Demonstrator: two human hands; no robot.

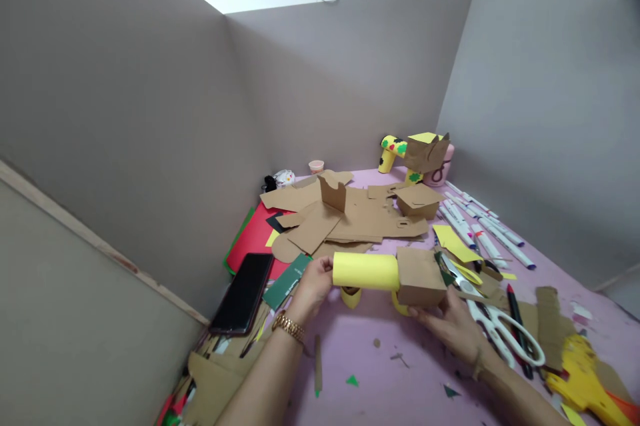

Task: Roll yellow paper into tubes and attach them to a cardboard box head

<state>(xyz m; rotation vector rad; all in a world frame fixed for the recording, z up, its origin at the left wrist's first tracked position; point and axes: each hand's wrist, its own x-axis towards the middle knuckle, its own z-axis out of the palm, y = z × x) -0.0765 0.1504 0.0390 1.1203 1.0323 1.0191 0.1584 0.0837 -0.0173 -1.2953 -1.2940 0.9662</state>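
Note:
A yellow paper-covered tube (365, 271) lies level above the table, its right end against a small brown cardboard box (421, 276). My left hand (315, 285), with a gold watch on the wrist, pinches the tube's left end. My right hand (453, 325) is closed around the lower right of the box, thumb and fingers on its underside and side. Beneath the tube show two short yellow leg-like pieces, one toward the left (351, 297) and one partly hidden by the box (399, 304). Whether they touch the table I cannot tell.
White-handled scissors (500, 329), a red-tipped marker (520, 319) and a yellow glue gun (583, 373) lie at right, white markers (493, 226) beyond. Cardboard sheets (365, 213) and a decorated yellow tube model (395, 146) stand behind; a phone (243, 293) lies left. Grey partitions (350, 79) enclose the table.

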